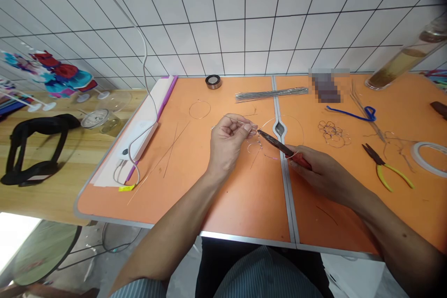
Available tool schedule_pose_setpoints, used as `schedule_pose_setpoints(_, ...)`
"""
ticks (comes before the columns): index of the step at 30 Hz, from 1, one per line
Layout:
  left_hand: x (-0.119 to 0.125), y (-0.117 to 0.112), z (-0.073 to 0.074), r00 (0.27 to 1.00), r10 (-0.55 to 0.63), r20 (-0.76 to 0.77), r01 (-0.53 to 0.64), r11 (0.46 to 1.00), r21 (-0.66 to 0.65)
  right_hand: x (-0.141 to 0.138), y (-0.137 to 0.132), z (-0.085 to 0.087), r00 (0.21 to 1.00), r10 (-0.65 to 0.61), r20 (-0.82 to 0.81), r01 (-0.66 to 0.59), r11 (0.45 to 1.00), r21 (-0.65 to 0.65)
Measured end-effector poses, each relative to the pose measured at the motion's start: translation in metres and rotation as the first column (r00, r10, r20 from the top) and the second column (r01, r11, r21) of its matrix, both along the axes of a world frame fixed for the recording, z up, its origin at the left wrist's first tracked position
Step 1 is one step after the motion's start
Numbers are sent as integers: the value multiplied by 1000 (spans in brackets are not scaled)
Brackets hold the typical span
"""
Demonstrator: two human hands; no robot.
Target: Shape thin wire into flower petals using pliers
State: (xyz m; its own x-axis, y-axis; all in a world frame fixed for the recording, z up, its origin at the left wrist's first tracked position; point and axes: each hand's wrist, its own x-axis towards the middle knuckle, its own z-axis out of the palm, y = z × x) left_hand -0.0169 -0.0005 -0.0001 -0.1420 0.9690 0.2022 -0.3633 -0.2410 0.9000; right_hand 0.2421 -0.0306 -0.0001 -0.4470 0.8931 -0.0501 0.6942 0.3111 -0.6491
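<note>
Between the fingers of my left hand (228, 142) a thin, looped piece of wire (262, 145) is pinched, its fine loops spreading above the orange table. My right hand (316, 172) is wrapped around the red handles of a pair of pliers (274, 142). The dark jaws point left and meet the wire close to my left fingertips; whether they are clamped on it I cannot tell. To the right lie a tangle of bent wire loops (333, 134) and a second pair of pliers (384, 167) with yellow handles.
A bundle of straight wires (272, 95) and a roll of tape (213, 82) lie toward the tiled wall. At left are a power strip (139, 139) with a white cable and a black frame (38, 149). A glass bottle (401, 63) leans at the back right, above a white ring (417, 153).
</note>
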Motion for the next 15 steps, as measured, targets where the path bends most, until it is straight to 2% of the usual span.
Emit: schedule_pose_setpoints(15,-1,-1,2,999,-1,-34,1,1000,-16,-8,-5,15,998,-24,-59,17,992,-121)
